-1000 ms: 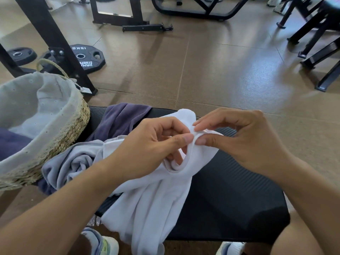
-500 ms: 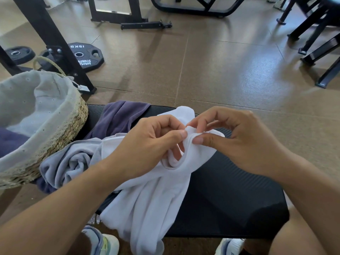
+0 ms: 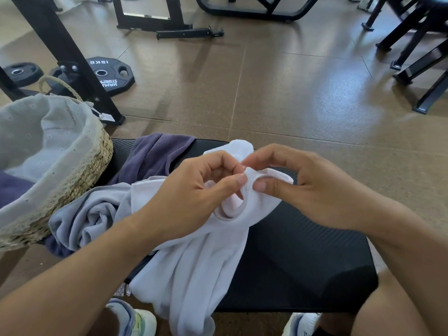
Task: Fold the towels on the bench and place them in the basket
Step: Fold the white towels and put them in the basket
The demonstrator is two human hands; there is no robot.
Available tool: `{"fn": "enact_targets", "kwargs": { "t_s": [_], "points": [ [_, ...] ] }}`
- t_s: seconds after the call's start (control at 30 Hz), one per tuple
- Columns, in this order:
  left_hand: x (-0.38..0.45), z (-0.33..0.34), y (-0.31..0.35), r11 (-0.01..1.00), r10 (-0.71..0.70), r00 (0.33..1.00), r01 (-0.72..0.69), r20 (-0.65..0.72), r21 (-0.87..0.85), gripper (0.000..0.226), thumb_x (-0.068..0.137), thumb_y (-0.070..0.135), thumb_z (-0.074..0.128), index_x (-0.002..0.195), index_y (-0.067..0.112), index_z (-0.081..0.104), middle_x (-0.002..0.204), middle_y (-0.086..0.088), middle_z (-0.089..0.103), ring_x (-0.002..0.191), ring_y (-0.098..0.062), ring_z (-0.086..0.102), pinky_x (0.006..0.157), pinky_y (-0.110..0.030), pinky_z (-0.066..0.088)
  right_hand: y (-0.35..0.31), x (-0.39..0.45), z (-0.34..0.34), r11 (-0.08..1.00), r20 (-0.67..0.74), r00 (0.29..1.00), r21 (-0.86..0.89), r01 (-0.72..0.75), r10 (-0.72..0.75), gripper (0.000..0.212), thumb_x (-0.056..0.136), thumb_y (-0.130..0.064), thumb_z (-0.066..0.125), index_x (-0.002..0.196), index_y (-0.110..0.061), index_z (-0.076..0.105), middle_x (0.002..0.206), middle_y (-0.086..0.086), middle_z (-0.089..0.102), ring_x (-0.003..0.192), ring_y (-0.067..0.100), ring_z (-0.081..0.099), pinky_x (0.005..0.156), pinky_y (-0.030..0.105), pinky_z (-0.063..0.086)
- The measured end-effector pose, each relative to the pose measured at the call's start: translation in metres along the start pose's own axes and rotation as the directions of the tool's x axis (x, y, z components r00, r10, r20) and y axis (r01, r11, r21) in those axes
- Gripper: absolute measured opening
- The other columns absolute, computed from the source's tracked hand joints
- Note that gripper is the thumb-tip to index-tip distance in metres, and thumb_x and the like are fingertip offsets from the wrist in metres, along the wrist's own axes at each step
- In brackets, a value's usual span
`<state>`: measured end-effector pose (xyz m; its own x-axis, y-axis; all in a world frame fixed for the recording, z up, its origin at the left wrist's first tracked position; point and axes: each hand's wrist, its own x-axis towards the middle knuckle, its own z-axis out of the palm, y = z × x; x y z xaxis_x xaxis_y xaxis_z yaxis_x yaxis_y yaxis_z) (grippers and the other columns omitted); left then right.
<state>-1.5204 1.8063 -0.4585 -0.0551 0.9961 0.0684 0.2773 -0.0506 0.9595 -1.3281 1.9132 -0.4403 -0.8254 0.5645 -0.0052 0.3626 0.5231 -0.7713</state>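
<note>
Nearest the camera, two shoes (image 3: 135, 321) stand on the floor under the front edge of the black padded surface (image 3: 303, 263). A white towel (image 3: 194, 263) spills over that front edge and hangs down between the shoes, while its upper part is bunched up above the surface. The left hand (image 3: 191, 197) pinches the towel's hem between thumb and curled fingers, and the right hand (image 3: 312, 190) pinches the same hem just beside it, thumb tips almost meeting. To the left, a crumpled grey towel (image 3: 92, 221) lies against the white one, with a purple towel (image 3: 155, 158) behind it. At the far left stands a woven basket (image 3: 80, 180) with a pale cloth liner, touching the grey towel. Beyond, a black weight plate (image 3: 109, 75) lies on the brown floor.
</note>
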Motion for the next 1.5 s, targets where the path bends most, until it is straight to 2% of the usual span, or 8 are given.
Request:
{"fn": "enact_targets", "kwargs": {
  "t_s": [0.17, 0.27, 0.5, 0.6, 0.77, 0.97, 1.23, 1.5],
  "points": [
    [0.003, -0.024, -0.009, 0.881, -0.088, 0.990, 0.024, 0.112, 0.472, 0.068, 0.051, 0.073, 0.081, 0.109, 0.045, 0.058, 0.099, 0.018, 0.067, 0.100, -0.005, 0.061, 0.092, -0.034, 0.048, 0.006, 0.002, -0.008, 0.999, -0.076, 0.997, 0.045, -0.028, 0.032, 0.003, 0.097, -0.025, 0.064, 0.100, -0.026, 0.065, 0.101, -0.017, 0.072, 0.101, -0.004, 0.065, 0.087, 0.013, 0.044],
    [0.009, -0.039, -0.022, 0.754, -0.105, 0.990, 0.015, 0.098, 0.657, 0.059, 0.053, 0.073, 0.082, 0.096, 0.038, 0.062, 0.095, 0.018, 0.061, 0.097, -0.004, 0.053, 0.086, -0.026, 0.043, 0.012, 0.003, -0.013, 0.988, -0.066, 0.996, 0.144, -0.049, 0.059, 0.003, 0.100, -0.021, 0.061, 0.098, -0.019, 0.059, 0.095, -0.007, 0.071, 0.087, 0.001, 0.063, 0.080, 0.023, 0.045],
    [0.023, -0.048, -0.041, 0.901, -0.131, 0.991, 0.134, -0.034, 0.414, 0.042, 0.078, 0.037, 0.083, 0.065, 0.020, 0.047, 0.073, 0.005, 0.062, 0.064, -0.007, 0.050, 0.066, -0.024, 0.041, 0.020, 0.002, -0.026, 0.929, -0.067, 0.986, 0.349, -0.122, 0.155, 0.030, 0.092, -0.038, 0.071, 0.101, -0.015, 0.054, 0.104, 0.023, 0.069, 0.090, 0.037, 0.063, 0.091, 0.068, 0.044],
    [0.026, -0.044, -0.038, 0.903, -0.120, 0.992, 0.128, -0.047, 0.411, 0.035, 0.077, 0.034, 0.085, 0.077, 0.016, 0.055, 0.076, -0.010, 0.063, 0.059, -0.014, 0.048, 0.060, -0.026, 0.042, 0.026, 0.000, -0.027, 0.909, -0.076, 0.975, 0.382, -0.165, 0.209, 0.017, 0.093, -0.015, 0.070, 0.108, -0.014, 0.062, 0.104, 0.011, 0.077, 0.100, 0.037, 0.069, 0.092, 0.053, 0.053],
    [0.027, -0.044, -0.038, 0.896, -0.165, 0.986, 0.165, -0.034, 0.413, 0.044, 0.069, 0.058, 0.079, 0.105, 0.039, 0.063, 0.077, 0.005, 0.059, 0.062, -0.004, 0.051, 0.061, -0.020, 0.044, 0.033, -0.006, -0.031, 0.858, -0.115, 0.953, 0.475, -0.194, 0.279, 0.029, 0.081, -0.028, 0.074, 0.102, -0.008, 0.070, 0.099, 0.009, 0.078, 0.090, 0.020, 0.073, 0.082, 0.028, 0.058],
    [0.024, -0.057, -0.035, 0.711, -0.302, 0.949, 0.284, -0.085, 0.643, 0.066, 0.059, 0.074, 0.077, 0.070, 0.014, 0.054, 0.052, 0.012, 0.047, 0.052, -0.006, 0.041, 0.057, -0.029, 0.035, 0.052, -0.019, -0.044, 0.813, -0.177, 0.927, 0.552, -0.185, 0.331, 0.031, 0.074, -0.029, 0.078, 0.096, -0.009, 0.070, 0.089, 0.006, 0.075, 0.081, 0.014, 0.071, 0.071, 0.021, 0.058],
    [0.017, -0.065, -0.023, 0.808, -0.335, 0.934, 0.354, -0.127, 0.472, 0.057, 0.052, 0.058, 0.088, 0.062, 0.019, 0.049, 0.050, 0.011, 0.048, 0.046, -0.004, 0.040, 0.052, -0.026, 0.030, 0.067, -0.036, -0.049, 0.751, -0.203, 0.894, 0.632, -0.192, 0.400, 0.024, 0.083, -0.022, 0.069, 0.101, -0.007, 0.064, 0.085, 0.002, 0.073, 0.077, 0.011, 0.069, 0.065, 0.020, 0.058],
    [0.020, -0.050, -0.035, 0.867, -0.490, 0.807, 0.411, -0.330, -0.283, 0.028, 0.075, 0.027, 0.081, 0.087, 0.011, 0.062, 0.077, -0.003, 0.071, 0.069, -0.015, 0.068, 0.056, -0.026, 0.054, 0.074, -0.028, -0.050, 0.725, -0.288, 0.808, 0.649, -0.230, 0.514, 0.019, 0.098, -0.033, 0.058, 0.099, -0.014, 0.058, 0.083, -0.002, 0.066, 0.069, 0.007, 0.062, 0.067, 0.026, 0.051]
  ]
}}
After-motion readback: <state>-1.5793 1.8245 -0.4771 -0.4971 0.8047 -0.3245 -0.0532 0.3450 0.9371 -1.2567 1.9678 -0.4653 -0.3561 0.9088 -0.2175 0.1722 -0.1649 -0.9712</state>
